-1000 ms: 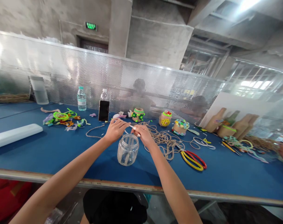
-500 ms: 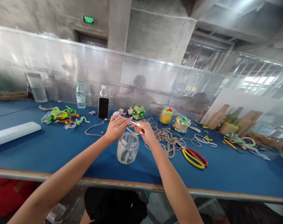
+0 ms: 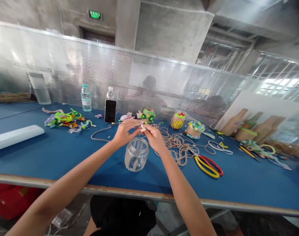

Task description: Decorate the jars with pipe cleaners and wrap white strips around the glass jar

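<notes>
My left hand [image 3: 126, 132] and my right hand [image 3: 153, 135] meet above a clear glass jar [image 3: 136, 155]. Both have their fingers closed on a small crumpled white strip [image 3: 142, 128], whose exact kind I cannot make out. The jar stands upright and uncapped on the blue table [image 3: 95, 173], with pale vertical strips visible on its wall. Neither hand appears to grip the jar. Right of the hands lies a loose tangle of brown twine [image 3: 177, 147], and beside it a pair of scissors [image 3: 208, 166] with one red and one yellow handle.
Behind are three decorated twine-wrapped jars [image 3: 177, 122], a phone [image 3: 110, 111] propped upright and a water bottle [image 3: 86, 99]. Colourful pipe cleaners [image 3: 65, 119] and a long white case [image 3: 16, 137] lie left. A perforated metal screen [image 3: 129, 75] borders the table's far side.
The white strip, stretched out between my hands before, is now bunched up at my fingertips. My hands have drawn closer together. The jar stays put on the table; the view has shifted slightly.
</notes>
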The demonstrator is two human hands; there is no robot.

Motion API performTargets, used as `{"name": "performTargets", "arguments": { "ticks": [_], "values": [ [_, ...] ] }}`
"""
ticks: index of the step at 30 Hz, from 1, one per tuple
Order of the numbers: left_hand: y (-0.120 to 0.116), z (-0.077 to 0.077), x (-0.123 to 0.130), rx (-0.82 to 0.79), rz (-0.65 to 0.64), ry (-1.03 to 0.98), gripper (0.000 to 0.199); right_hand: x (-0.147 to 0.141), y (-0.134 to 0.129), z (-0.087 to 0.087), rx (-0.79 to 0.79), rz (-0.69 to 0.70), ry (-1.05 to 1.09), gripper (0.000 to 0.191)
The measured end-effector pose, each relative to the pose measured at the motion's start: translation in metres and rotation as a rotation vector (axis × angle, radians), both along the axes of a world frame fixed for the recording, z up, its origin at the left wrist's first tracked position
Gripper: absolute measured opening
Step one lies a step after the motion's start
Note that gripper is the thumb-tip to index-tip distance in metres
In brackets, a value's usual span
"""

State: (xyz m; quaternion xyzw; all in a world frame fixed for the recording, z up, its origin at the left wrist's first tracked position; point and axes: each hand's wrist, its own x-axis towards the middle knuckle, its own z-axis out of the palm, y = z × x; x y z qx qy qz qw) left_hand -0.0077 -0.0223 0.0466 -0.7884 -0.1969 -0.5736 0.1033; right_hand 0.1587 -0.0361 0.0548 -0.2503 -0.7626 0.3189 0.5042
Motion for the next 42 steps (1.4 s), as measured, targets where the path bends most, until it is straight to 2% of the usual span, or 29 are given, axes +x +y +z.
{"name": "performTargets", "arguments": {
  "ticks": [6, 10, 13, 17, 19, 22, 25, 28, 30, 32, 35, 37, 39, 41, 42],
  "values": [
    [-0.001, 0.001, 0.001, -0.064, -0.016, -0.02, 0.017, -0.003, 0.001, -0.003, 0.063, -0.019, -0.064, 0.021],
    [0.0, 0.004, 0.001, -0.143, 0.004, -0.048, 0.023, -0.003, 0.001, -0.003, 0.065, -0.024, -0.095, 0.018],
    [-0.001, 0.008, -0.001, -0.245, 0.003, -0.102, 0.03, -0.002, -0.001, -0.002, 0.054, -0.025, -0.11, 0.018],
    [-0.003, 0.014, -0.008, -0.342, 0.014, -0.225, 0.025, 0.001, -0.002, 0.0, 0.043, -0.054, -0.174, 0.021],
    [-0.005, 0.018, -0.01, -0.37, -0.006, -0.261, 0.019, 0.005, -0.003, 0.001, 0.146, -0.134, -0.232, 0.022],
    [-0.017, 0.025, -0.01, -0.452, -0.112, -0.247, 0.018, 0.013, -0.014, 0.005, 0.384, -0.282, -0.332, 0.022],
    [-0.044, 0.033, -0.007, -0.563, -0.243, -0.204, 0.018, 0.025, -0.045, 0.008, 0.582, -0.405, -0.423, 0.021],
    [-0.082, 0.04, -0.004, -0.752, -0.414, -0.153, 0.016, 0.034, -0.088, 0.006, 0.67, -0.478, -0.416, 0.023],
    [-0.107, 0.041, -0.001, -0.857, -0.488, -0.069, 0.016, 0.037, -0.114, -0.003, 0.672, -0.508, -0.355, 0.025],
    [-0.125, 0.036, 0.003, -0.876, -0.478, 0.032, 0.016, 0.039, -0.132, -0.019, 0.623, -0.561, -0.257, 0.031],
    [-0.138, 0.02, 0.009, -0.776, -0.387, 0.153, 0.015, 0.041, -0.14, -0.047, 0.469, -0.61, -0.126, 0.053],
    [-0.139, 0.01, 0.01, -0.695, -0.342, 0.204, 0.013, 0.044, -0.137, -0.06, 0.369, -0.542, -0.161, 0.059],
    [-0.14, 0.002, 0.008, -0.668, -0.328, 0.235, 0.012, 0.047, -0.133, -0.065, 0.333, -0.452, -0.263, 0.041],
    [-0.141, -0.002, 0.002, -0.684, -0.308, 0.248, 0.012, 0.05, -0.132, -0.061, 0.342, -0.364, -0.304, 0.017],
    [-0.141, -0.003, -0.002, -0.687, -0.288, 0.251, 0.013, 0.051, -0.133, -0.057, 0.333, -0.31, -0.294, 0.012]
  ]
}}
